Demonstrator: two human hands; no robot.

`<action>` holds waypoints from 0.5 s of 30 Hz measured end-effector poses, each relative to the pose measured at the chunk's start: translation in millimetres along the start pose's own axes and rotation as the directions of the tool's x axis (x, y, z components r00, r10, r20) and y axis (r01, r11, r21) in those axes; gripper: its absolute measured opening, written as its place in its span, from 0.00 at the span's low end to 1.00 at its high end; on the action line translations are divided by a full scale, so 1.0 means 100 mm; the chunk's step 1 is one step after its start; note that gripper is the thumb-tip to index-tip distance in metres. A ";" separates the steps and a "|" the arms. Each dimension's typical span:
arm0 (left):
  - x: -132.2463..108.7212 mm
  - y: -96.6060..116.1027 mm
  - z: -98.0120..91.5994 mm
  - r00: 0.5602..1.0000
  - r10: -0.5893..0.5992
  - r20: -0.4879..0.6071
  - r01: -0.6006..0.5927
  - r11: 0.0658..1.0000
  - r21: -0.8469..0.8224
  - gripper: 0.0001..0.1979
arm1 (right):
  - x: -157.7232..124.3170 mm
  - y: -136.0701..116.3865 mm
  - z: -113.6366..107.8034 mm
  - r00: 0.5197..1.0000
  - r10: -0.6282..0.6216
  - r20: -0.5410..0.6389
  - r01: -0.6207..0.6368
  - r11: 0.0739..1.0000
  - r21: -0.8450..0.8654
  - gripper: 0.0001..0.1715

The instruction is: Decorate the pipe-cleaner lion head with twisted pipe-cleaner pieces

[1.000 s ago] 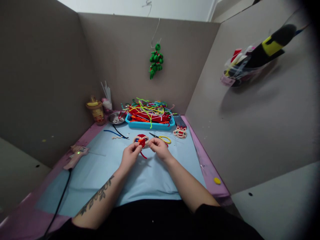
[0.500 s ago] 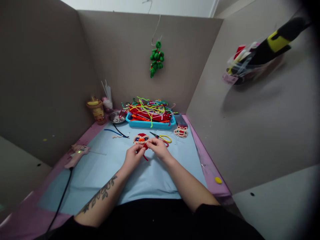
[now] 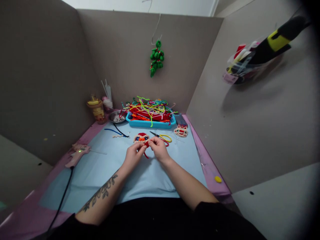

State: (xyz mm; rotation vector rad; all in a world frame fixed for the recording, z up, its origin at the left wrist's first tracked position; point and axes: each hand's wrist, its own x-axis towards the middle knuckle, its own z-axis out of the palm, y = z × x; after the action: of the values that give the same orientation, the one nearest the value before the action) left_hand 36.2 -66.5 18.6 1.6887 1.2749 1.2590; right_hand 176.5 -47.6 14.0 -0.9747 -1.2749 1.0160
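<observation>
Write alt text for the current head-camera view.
A person's left hand and right hand pinch a small red piece over a blue sheet. Beyond lie a red-and-cream craft face and scissors, then a blue tray heaped with colorful fuzzy stems.

Ahead of me, a green ornament (image 3: 156, 59) hangs from a thin wire (image 3: 157, 27) against the far wall (image 3: 112, 50). At the far left I see a brownish lidded cup (image 3: 98, 112), white sticks (image 3: 107, 90) standing upright just beside it, and a shallow metal bowl (image 3: 110, 119). On my right wall (image 3: 262, 133) a clear pouch (image 3: 230, 78) holds a black-and-yellow tool (image 3: 278, 40); a yellow piece (image 3: 218, 179) lies near right.
</observation>
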 end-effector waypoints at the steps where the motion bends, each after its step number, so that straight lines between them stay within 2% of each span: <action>1: 0.00 -0.02 0.00 1.000 -0.020 -0.007 0.020 1.000 -0.023 0.09 | 0.01 -0.01 -0.01 1.000 0.000 0.000 0.000 1.000 -0.006 0.12; 7: -0.01 -0.06 0.00 0.975 -0.218 0.041 0.222 0.959 -0.174 0.14 | 0.01 -0.03 -0.02 0.997 -0.063 -0.043 0.058 0.993 -0.102 0.11; 12: -0.01 -0.03 0.05 0.946 -0.322 0.033 0.314 0.889 -0.333 0.15 | -0.02 -0.02 0.01 0.988 -0.128 -0.089 0.112 0.980 -0.163 0.10; 15: -0.01 -0.05 0.10 0.932 -0.362 0.018 0.338 0.849 -0.407 0.16 | -0.03 0.00 0.04 0.987 -0.122 -0.107 0.106 0.983 -0.148 0.11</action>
State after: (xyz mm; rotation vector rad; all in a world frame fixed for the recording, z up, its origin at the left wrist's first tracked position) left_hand 44.4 -65.8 11.0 1.0749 1.1895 1.2492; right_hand 172.6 -50.7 13.3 -1.0414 -1.3037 0.7774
